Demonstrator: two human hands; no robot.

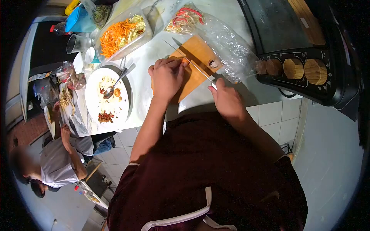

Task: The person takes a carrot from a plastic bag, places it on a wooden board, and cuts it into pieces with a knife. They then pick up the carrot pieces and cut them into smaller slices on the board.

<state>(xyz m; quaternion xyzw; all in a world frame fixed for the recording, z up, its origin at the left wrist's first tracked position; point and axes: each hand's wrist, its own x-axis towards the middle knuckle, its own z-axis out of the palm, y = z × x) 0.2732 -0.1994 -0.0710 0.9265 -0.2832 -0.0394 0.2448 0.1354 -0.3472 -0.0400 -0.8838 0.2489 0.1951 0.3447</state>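
Note:
A wooden cutting board [197,79] lies at a slant on the table in front of me. My right hand [228,101] is closed around the white handle of a knife [199,70], whose thin blade slants across the board toward the upper left. On the board's left part rests my left hand [167,77], its fingers curled and pressed together close to the blade. What those fingers hold, if anything, is too small and covered to name. A dark oval spot shows near the board's right corner.
Left of the board stand a white plate [96,86] with food scraps and a spoon [111,89], and a plastic container [144,40] of shredded carrot and cabbage. A plastic bag [231,48] lies beyond; a black appliance [296,86] stands right. Another person [61,158] is at left.

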